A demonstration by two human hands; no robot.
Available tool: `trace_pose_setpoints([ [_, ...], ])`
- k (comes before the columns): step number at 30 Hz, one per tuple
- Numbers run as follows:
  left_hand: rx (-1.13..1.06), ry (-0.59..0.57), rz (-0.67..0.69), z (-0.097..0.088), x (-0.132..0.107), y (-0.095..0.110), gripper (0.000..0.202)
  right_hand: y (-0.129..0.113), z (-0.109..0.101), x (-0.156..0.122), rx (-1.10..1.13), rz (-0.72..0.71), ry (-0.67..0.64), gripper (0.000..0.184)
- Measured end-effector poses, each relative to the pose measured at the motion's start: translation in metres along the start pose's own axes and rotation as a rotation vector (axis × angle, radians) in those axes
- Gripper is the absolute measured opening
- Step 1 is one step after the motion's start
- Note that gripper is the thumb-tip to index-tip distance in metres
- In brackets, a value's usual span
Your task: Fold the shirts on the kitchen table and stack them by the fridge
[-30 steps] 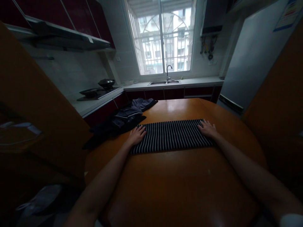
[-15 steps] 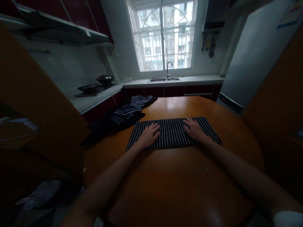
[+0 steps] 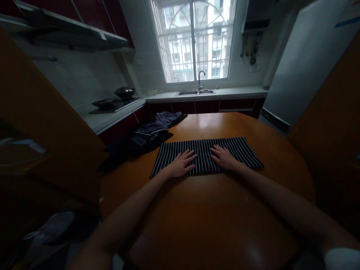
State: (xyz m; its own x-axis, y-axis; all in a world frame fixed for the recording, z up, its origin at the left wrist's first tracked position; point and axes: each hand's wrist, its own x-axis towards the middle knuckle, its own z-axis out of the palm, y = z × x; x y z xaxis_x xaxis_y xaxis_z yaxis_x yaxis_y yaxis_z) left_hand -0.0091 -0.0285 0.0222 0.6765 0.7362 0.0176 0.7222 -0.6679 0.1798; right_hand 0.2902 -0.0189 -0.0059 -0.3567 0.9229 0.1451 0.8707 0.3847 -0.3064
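Note:
A black cloth with white stripes (image 3: 203,157), folded into a long flat rectangle, lies on the round wooden table (image 3: 213,210). On its left half rests my left hand (image 3: 181,164), palm down with the fingers spread. My right hand (image 3: 223,156) lies flat on the cloth right of the middle, its fingers also apart. Neither hand grips the fabric. A short strip of striped cloth shows between the two hands.
Dark garments (image 3: 152,131) are heaped on the table's left edge. Beyond the table run a counter with a sink (image 3: 195,92) and a stove with a wok (image 3: 124,92). A fridge (image 3: 303,63) stands on the right.
Both hands have slid toward each other over the cloth, the left one rightward and the right one leftward. The cloth stays in place, still folded.

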Motion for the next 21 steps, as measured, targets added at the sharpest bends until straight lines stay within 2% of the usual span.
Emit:
trace_pose_setpoints([
  [5, 0.009, -0.052, 0.146, -0.006, -0.019, 0.012, 0.077, -0.004, -0.010, -0.028, 0.006, -0.212, -0.052, 0.064],
  [8, 0.049, -0.024, 0.168, -0.007, -0.036, 0.006, 0.065, 0.005, -0.020, -0.055, 0.005, -0.302, -0.083, 0.070],
  [11, 0.096, 0.017, 0.169, -0.009, -0.060, -0.010, 0.050, 0.029, -0.030, -0.079, -0.022, -0.292, -0.044, 0.061],
  [14, 0.132, 0.033, 0.126, -0.014, -0.087, -0.026, 0.048, 0.062, -0.039, -0.099, -0.079, -0.299, 0.043, 0.047],
  [18, 0.133, 0.052, 0.065, -0.022, -0.113, -0.040, 0.055, 0.097, -0.052, -0.121, -0.152, -0.240, 0.150, 0.051],
  [21, 0.134, 0.117, 0.034, -0.022, -0.121, -0.048, 0.054, 0.110, -0.059, -0.130, -0.202, -0.188, 0.193, 0.047],
])
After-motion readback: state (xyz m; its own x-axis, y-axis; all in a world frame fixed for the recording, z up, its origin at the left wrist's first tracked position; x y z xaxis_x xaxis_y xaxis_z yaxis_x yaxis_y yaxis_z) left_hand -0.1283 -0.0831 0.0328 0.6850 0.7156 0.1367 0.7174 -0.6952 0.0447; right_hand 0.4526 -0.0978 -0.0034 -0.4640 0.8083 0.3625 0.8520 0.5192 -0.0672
